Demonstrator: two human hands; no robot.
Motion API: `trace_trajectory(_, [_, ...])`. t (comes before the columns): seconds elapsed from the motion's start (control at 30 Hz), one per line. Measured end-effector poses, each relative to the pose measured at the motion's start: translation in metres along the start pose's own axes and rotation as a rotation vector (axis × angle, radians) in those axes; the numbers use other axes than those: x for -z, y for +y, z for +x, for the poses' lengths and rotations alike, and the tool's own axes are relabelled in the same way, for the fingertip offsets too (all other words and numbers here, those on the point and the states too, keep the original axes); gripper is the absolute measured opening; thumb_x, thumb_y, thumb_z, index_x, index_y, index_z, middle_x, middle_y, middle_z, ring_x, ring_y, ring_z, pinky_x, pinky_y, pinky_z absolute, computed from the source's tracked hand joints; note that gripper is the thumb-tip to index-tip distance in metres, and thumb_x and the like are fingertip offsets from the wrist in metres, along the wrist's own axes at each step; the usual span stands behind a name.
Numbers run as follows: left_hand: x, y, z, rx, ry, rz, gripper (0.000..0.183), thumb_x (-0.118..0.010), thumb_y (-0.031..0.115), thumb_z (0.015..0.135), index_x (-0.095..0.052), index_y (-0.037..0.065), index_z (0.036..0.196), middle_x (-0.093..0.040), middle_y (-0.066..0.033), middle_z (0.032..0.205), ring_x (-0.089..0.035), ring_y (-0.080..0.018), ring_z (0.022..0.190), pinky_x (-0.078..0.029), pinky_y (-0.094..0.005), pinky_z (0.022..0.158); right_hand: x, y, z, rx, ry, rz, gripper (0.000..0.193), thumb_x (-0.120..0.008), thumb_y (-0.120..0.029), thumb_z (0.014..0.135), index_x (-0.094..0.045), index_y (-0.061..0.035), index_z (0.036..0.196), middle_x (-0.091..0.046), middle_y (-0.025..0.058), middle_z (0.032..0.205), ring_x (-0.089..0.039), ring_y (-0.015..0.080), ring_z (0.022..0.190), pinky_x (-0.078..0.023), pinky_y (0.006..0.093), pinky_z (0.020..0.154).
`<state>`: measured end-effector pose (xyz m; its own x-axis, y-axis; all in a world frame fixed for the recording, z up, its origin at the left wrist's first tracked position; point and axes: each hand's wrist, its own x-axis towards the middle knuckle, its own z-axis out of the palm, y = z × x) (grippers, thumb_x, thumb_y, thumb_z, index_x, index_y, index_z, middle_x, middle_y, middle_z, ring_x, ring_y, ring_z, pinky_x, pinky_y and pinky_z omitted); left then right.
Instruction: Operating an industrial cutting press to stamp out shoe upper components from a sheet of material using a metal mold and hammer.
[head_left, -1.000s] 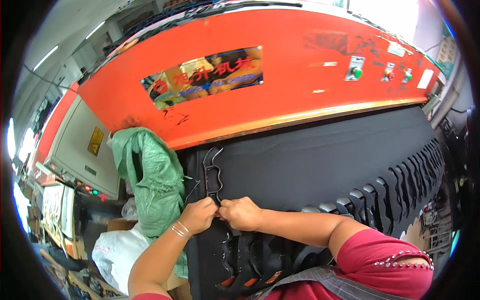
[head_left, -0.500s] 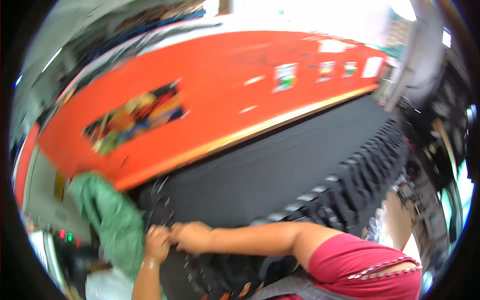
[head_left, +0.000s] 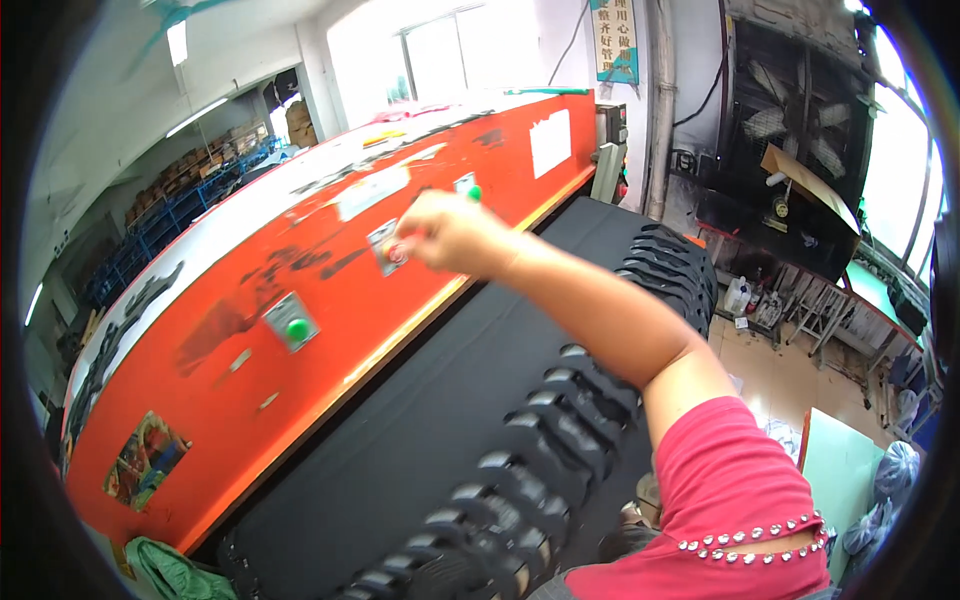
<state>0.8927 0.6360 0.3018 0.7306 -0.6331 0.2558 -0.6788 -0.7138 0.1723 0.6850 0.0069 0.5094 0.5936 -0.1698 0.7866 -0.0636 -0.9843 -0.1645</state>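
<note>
My right hand (head_left: 450, 235) is raised at the upright orange panel (head_left: 300, 260), its arm reaching across the black flat bed below. Its fingers are curled in, slightly blurred, beside a red button (head_left: 397, 252) on a small metal plate; whether they touch it is hidden. A green button (head_left: 297, 330) sits to the left on the panel, and another green button (head_left: 474, 193) lies just beyond the hand. A row of black curved strips (head_left: 510, 460) lies along the near edge of the black bed (head_left: 400, 440). My left hand is out of view.
A crumpled green cloth (head_left: 175, 572) lies at the lower left, by the bed's end. At the far right stand a workbench with a leaning cardboard piece (head_left: 810, 190) and a metal stool (head_left: 822, 315). A pale green board (head_left: 840, 470) and plastic bags (head_left: 897, 470) are nearer on the right.
My right hand has risen from beside the left hand near the green cloth to the buttons on the panel. The left hand has left the view, which has swung to the right.
</note>
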Motion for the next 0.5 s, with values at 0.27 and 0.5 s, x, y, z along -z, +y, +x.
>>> trace_trajectory(0.27, [0.023,0.268,-0.035,0.425,0.081,-0.163,0.036,-0.061,0.026,0.090,-0.061,0.000,0.115,-0.060,-0.0214,0.114,-0.055,-0.0363,0.106,-0.043,-0.0409,0.093,0.162,0.265,-0.019,-0.237,0.126,-0.438,0.031,-0.064,-0.025,0.083,-0.064,-0.0097,0.110,-0.063,0.0129,0.106,-0.062,0.0297,0.095,-0.050,0.0377,0.083])
trace_trajectory(0.5, [-0.062,0.428,-0.046,0.404,0.171,-0.346,0.033,-0.067,0.017,0.076,-0.067,0.004,0.106,-0.063,-0.0153,0.115,-0.056,-0.0326,0.111,-0.042,-0.0402,0.097,0.181,0.464,0.016,-0.305,-0.084,-0.732,0.044,-0.058,-0.029,0.087,-0.055,-0.0080,0.126,-0.059,0.0182,0.119,-0.054,0.0346,0.113,-0.042,0.0423,0.096])
